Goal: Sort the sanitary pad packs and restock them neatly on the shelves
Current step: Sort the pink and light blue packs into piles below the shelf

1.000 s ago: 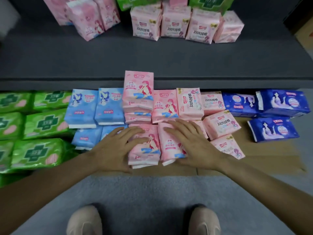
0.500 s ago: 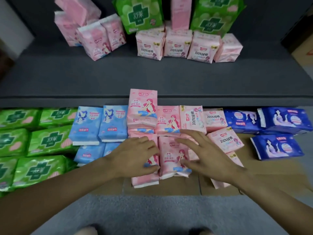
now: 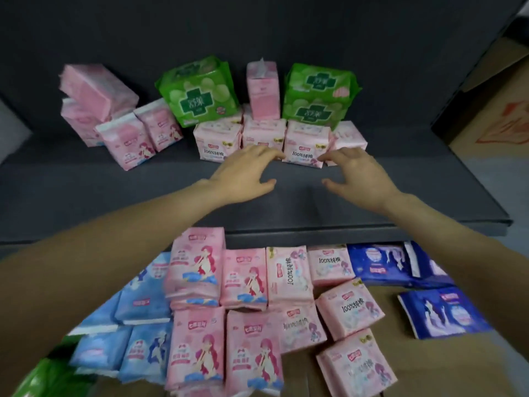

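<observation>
On the dark shelf (image 3: pixel 114 190) stands a row of light pink "100%" packs (image 3: pixel 305 144), with green packs (image 3: pixel 200 93) and an upright pink box (image 3: pixel 263 87) behind them and more pink packs (image 3: pixel 126 141) at the left. My left hand (image 3: pixel 243 173) and my right hand (image 3: pixel 355 179) reach over the shelf, fingers spread on either side of the front pink pack, holding nothing. Whether the fingertips touch the packs I cannot tell. Below, on cardboard, lie sorted pink packs (image 3: pixel 197 348), light blue packs (image 3: pixel 143 296) and dark blue packs (image 3: pixel 440 310).
A cardboard box (image 3: pixel 492 116) stands at the right beyond the shelf's end. A green pack (image 3: pixel 43 379) shows at the bottom left corner. Bare cardboard (image 3: pixel 443 368) lies at the lower right.
Both hands have left the pink packs on the floor and reached up to the pink packs on the shelf. The view has tilted upward.
</observation>
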